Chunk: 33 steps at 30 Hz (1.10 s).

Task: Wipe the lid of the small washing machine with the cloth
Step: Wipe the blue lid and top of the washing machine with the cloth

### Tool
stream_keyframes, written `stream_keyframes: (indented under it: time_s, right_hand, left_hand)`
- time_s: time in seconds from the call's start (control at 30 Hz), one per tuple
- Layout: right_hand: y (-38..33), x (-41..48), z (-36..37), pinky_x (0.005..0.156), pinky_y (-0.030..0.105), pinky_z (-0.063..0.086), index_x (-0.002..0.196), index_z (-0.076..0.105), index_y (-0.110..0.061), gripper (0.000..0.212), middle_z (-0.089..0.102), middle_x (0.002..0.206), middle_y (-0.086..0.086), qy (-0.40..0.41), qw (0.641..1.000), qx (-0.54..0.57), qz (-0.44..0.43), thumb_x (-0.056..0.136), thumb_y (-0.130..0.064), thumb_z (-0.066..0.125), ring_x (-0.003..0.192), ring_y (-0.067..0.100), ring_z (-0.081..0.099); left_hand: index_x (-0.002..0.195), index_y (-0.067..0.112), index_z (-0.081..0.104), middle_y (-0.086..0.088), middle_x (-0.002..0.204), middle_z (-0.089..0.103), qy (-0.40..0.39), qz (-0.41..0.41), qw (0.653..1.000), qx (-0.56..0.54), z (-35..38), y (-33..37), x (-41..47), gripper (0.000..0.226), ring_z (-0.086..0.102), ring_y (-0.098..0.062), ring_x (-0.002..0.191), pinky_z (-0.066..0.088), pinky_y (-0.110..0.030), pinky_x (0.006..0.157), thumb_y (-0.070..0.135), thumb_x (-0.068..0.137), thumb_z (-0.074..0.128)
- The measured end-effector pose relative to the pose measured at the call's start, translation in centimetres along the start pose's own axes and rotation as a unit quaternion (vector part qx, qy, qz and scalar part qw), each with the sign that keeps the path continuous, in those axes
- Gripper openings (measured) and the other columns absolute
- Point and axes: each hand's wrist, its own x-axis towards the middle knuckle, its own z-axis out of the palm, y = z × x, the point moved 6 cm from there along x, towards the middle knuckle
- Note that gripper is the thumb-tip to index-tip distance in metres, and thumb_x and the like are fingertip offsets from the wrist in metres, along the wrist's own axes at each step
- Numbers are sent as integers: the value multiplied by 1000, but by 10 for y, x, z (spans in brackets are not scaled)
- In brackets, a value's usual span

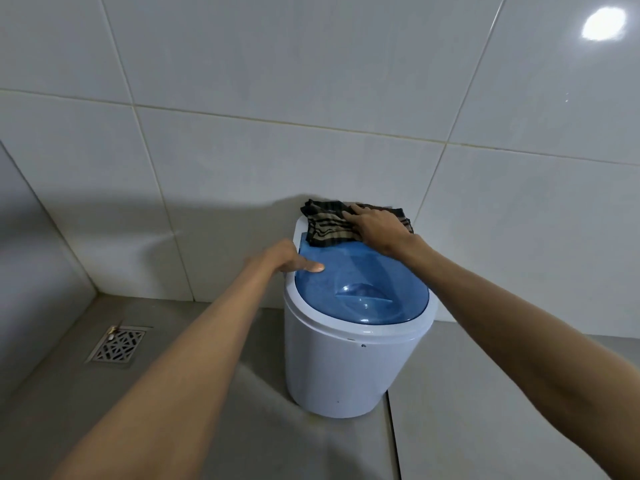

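Head view: my right hand (375,230) presses the cloth (329,226) flat, fingers spread, at the lid's (360,282) far edge. Left hand (287,259) steadies the rim, fingers loose, gripping nothing. Wiping is barely begun; next I drag the cloth toward me.

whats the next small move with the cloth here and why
Probably draw the right hand with the cloth toward the lid's near edge: the cloth sits at the far end, the blue surface ahead is uncovered, and the left hand steadies the rim.

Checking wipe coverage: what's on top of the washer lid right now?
The striped cloth lies on the far end of the blue lid, pressed flat by the right hand. Left hand thumb rests on the lid's left edge. Surface under the cloth is hidden.
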Motion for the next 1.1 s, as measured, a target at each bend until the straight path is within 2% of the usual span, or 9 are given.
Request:
stream_keyframes:
  time_s: [0.07,0.17,0.27,0.37,0.47,0.67,0.77,0.9,1.1]
  right_hand:
    - [6,-5,4,94,43,49,150,37,-26,51,36,156,2,14,1000,25,8,100,-27,48,125,32,54]
    - [4,-4,-4,99,41,46,143,49,-25,44,50,146,5,41,991,105,68,99,-28,49,124,32,55]
    - [-10,-1,-6,91,41,47,133,58,-18,37,60,130,13,59,979,100,171,97,-17,50,115,37,59]
    - [-26,2,-1,89,41,48,126,54,-6,35,54,128,18,24,972,67,224,91,-1,54,113,37,58]
    - [-22,1,-3,85,42,49,132,50,-9,41,51,129,18,10,979,48,199,92,-3,53,111,38,59]
    - [0,-9,1,83,44,49,149,37,-31,51,41,149,5,1,998,16,59,99,-35,48,109,38,62]
    - [-12,-4,-5,82,43,51,144,43,-21,52,53,133,11,11,993,-21,115,94,-14,57,108,35,62]
    - [-46,7,-8,88,42,49,118,62,-4,28,61,118,13,2,976,-51,212,94,1,49,118,34,51]
    - [-52,-11,-21,69,35,45,106,69,-7,28,69,108,11,33,988,-92,120,93,4,47,101,31,66]
  left_hand:
    - [141,4,45,-10,145,48,4,1,1000,9,0,0,0,84,47,-29,131,37,-34,105,55,78,70]
    - [142,4,43,-11,145,47,3,-2,1000,3,1,-3,-1,88,47,-29,131,38,-36,106,57,76,70]
    - [142,5,42,-9,145,47,14,15,1000,8,3,-4,-3,89,47,-29,131,37,-37,108,59,77,68]
    - [153,9,15,-10,160,22,32,40,998,48,6,-5,-9,104,21,-34,146,23,-50,116,67,79,59]
    - [155,18,-6,-1,163,-8,44,64,987,139,10,-3,-18,99,-10,-32,149,4,-61,116,72,85,39]
    - [154,27,-10,3,163,-8,62,94,971,212,10,-4,-22,89,-16,-26,149,-5,-59,116,75,87,22]
    - [154,27,-10,4,163,-8,68,93,968,221,10,-4,-24,88,-17,-25,149,-6,-59,116,76,87,20]
    - [155,23,-8,4,163,-10,67,86,970,218,10,-3,-25,88,-17,-25,149,-5,-59,116,74,88,20]
    - [155,22,-6,5,163,-9,80,95,972,199,11,-5,-26,91,-15,-25,149,-4,-60,116,76,87,20]
